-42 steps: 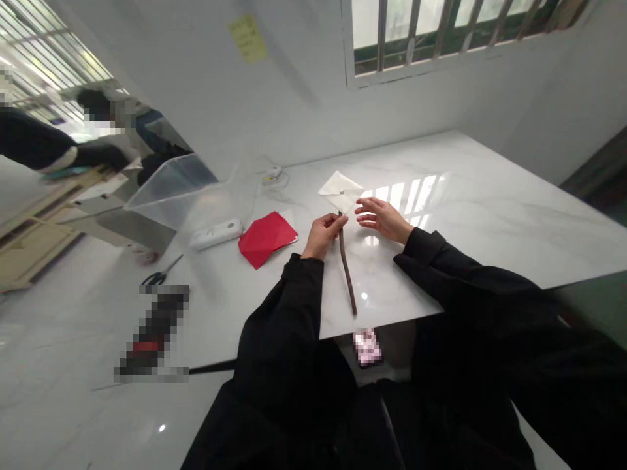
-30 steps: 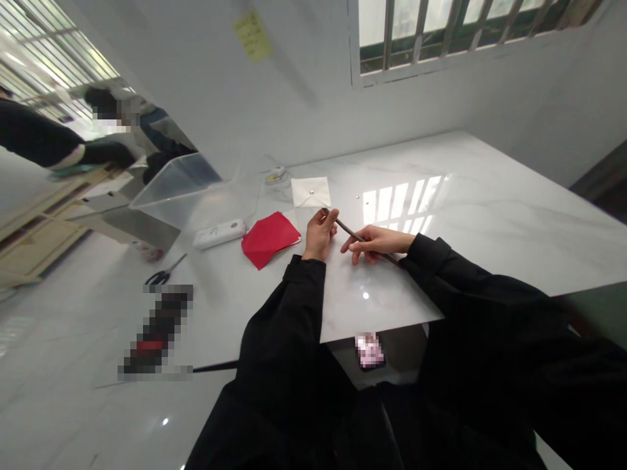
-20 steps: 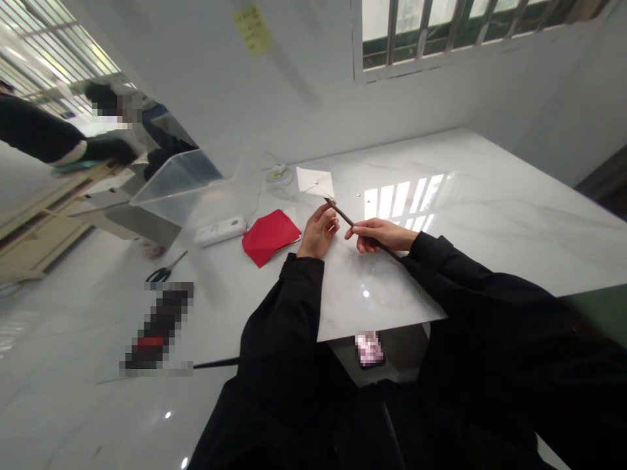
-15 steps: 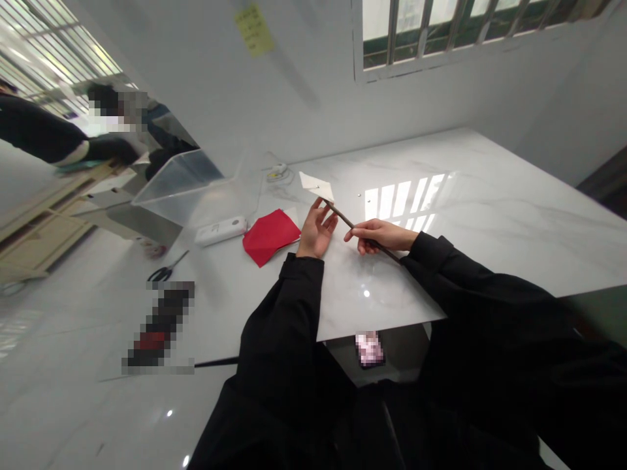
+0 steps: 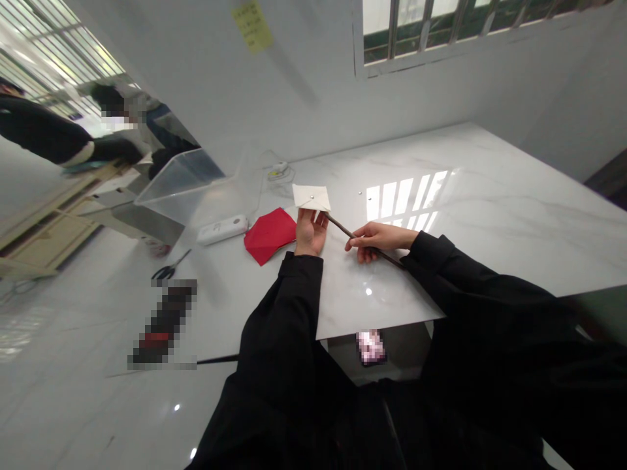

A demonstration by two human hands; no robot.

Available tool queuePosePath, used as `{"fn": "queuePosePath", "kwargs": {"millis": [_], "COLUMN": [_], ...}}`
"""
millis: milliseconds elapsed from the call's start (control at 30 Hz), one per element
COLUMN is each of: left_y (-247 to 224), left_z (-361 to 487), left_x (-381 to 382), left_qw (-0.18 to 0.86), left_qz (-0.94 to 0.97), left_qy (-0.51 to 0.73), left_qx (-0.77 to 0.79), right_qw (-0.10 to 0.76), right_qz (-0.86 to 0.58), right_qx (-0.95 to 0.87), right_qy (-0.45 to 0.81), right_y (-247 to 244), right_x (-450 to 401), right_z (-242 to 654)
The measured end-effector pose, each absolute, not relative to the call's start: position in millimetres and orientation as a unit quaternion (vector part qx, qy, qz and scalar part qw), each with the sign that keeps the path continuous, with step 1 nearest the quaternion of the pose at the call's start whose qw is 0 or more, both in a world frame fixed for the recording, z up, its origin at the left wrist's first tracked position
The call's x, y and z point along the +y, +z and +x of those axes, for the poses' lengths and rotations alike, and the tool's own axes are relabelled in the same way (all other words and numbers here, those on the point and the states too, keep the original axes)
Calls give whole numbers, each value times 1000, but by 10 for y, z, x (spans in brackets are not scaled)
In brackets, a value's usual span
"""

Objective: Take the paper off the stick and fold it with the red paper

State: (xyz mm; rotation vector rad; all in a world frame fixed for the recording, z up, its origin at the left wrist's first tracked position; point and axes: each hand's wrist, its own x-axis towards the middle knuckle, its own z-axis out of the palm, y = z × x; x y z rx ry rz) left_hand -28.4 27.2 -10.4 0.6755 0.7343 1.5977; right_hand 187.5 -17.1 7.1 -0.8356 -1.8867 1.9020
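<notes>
A thin brown stick (image 5: 341, 226) slants across the space between my hands, and my right hand (image 5: 375, 240) is closed around its lower part. At the stick's upper end is a cream paper piece (image 5: 318, 191) with a small round dot in its middle. Just below the paper, my left hand (image 5: 311, 234) is palm up with its fingers apart, the fingertips at or behind the paper's lower edge. Whether they touch it is hard to tell. Red paper (image 5: 269, 236) lies on the table left of my left hand.
On the marble-patterned table (image 5: 490, 215) lie a white power strip (image 5: 223, 230), scissors (image 5: 164, 272) and small dots. A clear plastic bin (image 5: 181, 186) stands at the left. A phone (image 5: 371, 347) is below the table's front edge. People are at the far left.
The cream paper has turned to face me more squarely and sits slightly lower. My left hand has shifted a little left and down, its palm turned further up.
</notes>
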Motion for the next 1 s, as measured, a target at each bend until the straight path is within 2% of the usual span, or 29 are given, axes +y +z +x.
{"fn": "queuePosePath", "kwargs": {"millis": [300, 500, 733, 1000], "left_y": [-88, -56, -45, -18], "left_z": [-267, -242, -228, -129], "left_x": [262, 241, 235, 165], "left_qw": [598, 595, 629, 657], "left_qz": [302, 311, 287, 304], "left_qy": [671, 651, 640, 591], "left_qx": [318, 354, 335, 356], "right_qw": [156, 224, 176, 271], "right_qz": [-301, -366, -340, -283], "right_qx": [-652, -510, -416, -358], "right_qy": [678, 746, 825, 848], "right_y": [98, 77, 131, 64], "right_x": [-161, 37, 213, 140], "right_z": [1890, 1857, 1820, 1818]}}
